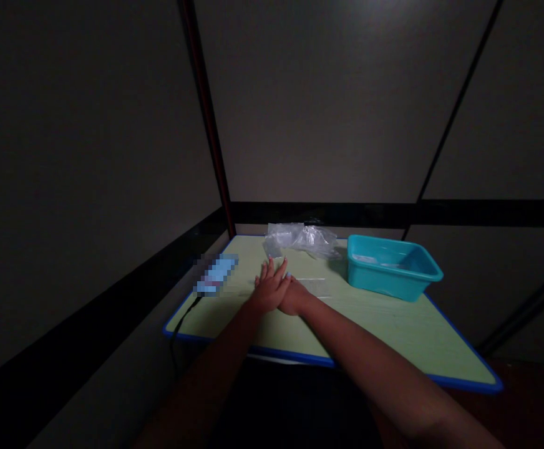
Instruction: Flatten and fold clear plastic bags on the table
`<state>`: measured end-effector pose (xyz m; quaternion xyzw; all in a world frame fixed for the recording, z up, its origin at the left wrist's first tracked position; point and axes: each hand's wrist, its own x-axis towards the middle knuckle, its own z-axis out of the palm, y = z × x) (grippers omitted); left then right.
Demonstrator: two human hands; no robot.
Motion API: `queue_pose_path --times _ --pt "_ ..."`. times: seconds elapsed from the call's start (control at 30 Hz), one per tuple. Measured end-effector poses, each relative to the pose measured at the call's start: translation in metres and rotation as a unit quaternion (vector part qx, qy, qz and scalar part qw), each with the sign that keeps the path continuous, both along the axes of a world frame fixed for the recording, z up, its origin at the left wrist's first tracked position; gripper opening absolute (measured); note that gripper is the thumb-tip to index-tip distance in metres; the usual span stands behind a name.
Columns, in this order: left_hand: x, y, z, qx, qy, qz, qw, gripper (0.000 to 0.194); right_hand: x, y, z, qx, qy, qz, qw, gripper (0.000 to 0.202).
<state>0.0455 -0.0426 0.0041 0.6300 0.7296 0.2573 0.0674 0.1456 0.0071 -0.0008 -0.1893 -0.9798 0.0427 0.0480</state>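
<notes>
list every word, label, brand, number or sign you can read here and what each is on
None can be read.
Blue thing: pixelated, so any text is lost.
Bin: no legible mark on the sides in view; the pale item inside is too small and dim to read.
Plastic bags and clear film: no readable print.

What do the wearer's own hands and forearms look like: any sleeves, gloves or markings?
The left hand and right hand are ungloved, and the forearms show no sleeves or wristwear. One small pale-blue spot shows where the hands meet, too small to identify.
</notes>
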Motion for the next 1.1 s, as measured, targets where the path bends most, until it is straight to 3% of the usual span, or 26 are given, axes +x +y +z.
queue_pose_path --times 0.23,0.37,0.47,0.57,0.63,0.67,0.8,1.1 --pt "-0.028 -0.010 -0.008 0.031 0.111 -0.011 0.993 0.055 -0.001 -0.001 0.002 -0.047 0.026 -0.022 0.998 0.054" --pt "-0.038 -0.017 -0.014 -0.008 0.150 0.090 0.985 0.061 -0.001 -0.003 0.003 -0.071 0.022 -0.035 0.997 0.055" --pt "-0.031 -0.021 -0.012 -0.001 0.179 0.147 0.973 0.064 -0.001 -0.003 0.003 -0.071 0.022 -0.039 0.996 0.056" --pt "-0.013 -0.021 -0.006 0.031 0.186 0.073 0.979 0.060 0.000 -0.002 0.003 -0.055 0.011 -0.014 0.998 0.058" --pt "0.002 -0.020 -0.004 0.020 0.169 0.004 0.985 0.058 0.001 -0.001 0.003 -0.036 -0.009 0.006 0.999 0.064" --pt "0.009 -0.019 -0.004 0.005 0.152 0.001 0.988 0.057 0.002 0.000 0.004 -0.028 -0.016 0.010 0.999 0.066" --pt "0.019 -0.017 -0.007 -0.009 0.111 0.052 0.992 0.054 0.003 0.002 0.003 -0.023 -0.021 0.008 0.999 0.070" --pt "-0.016 -0.042 -0.014 -0.034 0.165 0.115 0.979 0.058 -0.002 0.000 0.000 -0.054 0.018 -0.032 0.998 0.056"
